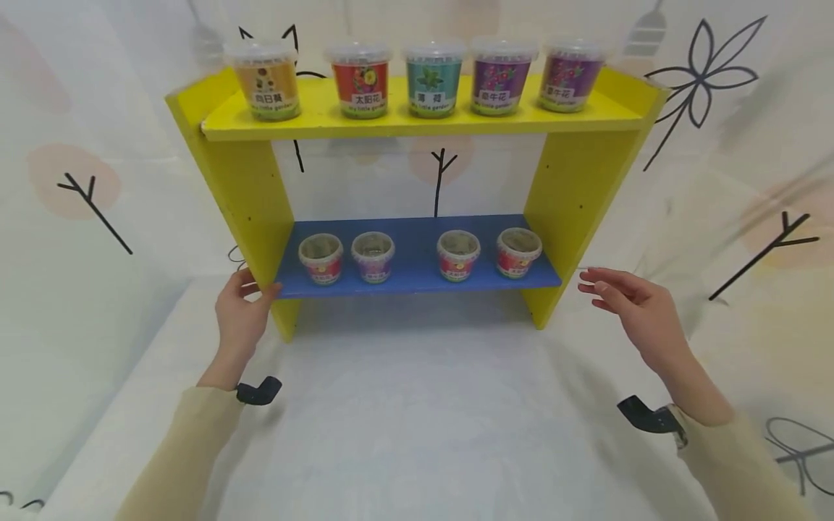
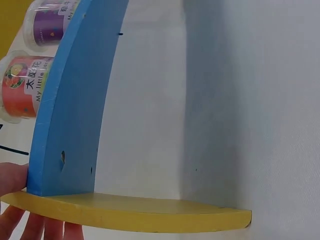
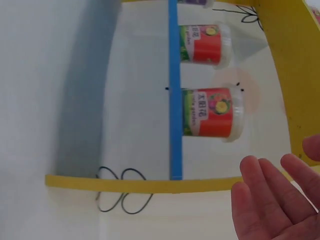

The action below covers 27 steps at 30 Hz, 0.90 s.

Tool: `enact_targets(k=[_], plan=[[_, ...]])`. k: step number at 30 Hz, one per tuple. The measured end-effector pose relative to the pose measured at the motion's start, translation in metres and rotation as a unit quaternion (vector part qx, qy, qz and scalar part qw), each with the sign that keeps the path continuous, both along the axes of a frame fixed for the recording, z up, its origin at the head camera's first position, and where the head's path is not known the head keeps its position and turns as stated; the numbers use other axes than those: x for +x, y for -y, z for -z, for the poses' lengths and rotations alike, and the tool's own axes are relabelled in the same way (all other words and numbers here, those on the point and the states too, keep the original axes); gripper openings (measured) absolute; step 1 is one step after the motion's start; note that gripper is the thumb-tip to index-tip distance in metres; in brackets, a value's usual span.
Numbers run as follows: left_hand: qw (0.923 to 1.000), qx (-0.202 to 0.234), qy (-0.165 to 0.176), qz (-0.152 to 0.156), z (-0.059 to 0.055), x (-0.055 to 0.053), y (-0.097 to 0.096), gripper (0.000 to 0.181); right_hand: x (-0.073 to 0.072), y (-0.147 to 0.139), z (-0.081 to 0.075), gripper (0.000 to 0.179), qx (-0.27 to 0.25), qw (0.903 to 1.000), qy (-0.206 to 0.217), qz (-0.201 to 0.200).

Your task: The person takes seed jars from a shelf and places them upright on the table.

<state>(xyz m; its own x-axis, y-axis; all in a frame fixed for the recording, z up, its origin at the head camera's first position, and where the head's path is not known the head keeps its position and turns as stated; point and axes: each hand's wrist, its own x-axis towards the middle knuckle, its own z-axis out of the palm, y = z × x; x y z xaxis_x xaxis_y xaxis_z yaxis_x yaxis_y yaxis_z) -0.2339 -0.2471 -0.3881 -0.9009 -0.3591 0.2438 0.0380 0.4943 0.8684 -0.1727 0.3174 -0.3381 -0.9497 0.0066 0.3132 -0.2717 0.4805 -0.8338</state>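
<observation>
A small yellow shelf rack (image 1: pixel 589 174) with a blue lower board (image 1: pixel 415 253) stands in front of me. My left hand (image 1: pixel 241 315) grips its left side panel low down, thumb at the front corner of the blue board. The left wrist view shows the fingers (image 2: pixel 34 227) spread along the outer face of the yellow panel (image 2: pixel 165 222). Just off the right side panel, my right hand (image 1: pixel 641 307) is held up with nothing in it. Its fingers (image 3: pixel 270 195) are loosely extended near the panel's edge in the right wrist view.
Several lidded, labelled cups, including an orange one (image 1: pixel 267 83) and a teal one (image 1: pixel 434 79), line the top board. Several smaller cups without lids, such as a red one (image 1: pixel 458 257), stand on the blue board. White sheeting with plant drawings (image 1: pixel 704 72) hangs behind.
</observation>
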Motion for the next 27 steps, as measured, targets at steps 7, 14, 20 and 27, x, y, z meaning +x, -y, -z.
enact_targets(k=[7,14,20,27], plan=[[0.9999,0.003,0.009,0.006,0.001,-0.002,-0.001,0.053,-0.006,0.001,-0.017,0.038,-0.002,0.9996,-0.025,0.008],[0.9998,0.019,0.005,0.003,0.003,-0.004,-0.001,0.047,-0.011,0.007,-0.043,0.040,-0.001,0.9991,-0.041,0.012],[0.9995,0.027,-0.011,0.013,0.005,-0.004,-0.002,0.046,-0.012,0.012,-0.066,0.038,-0.002,0.9973,-0.073,0.008],[0.9989,0.029,-0.031,0.022,0.010,-0.003,-0.002,0.043,-0.015,0.014,-0.092,0.034,-0.008,0.9933,-0.116,-0.003]])
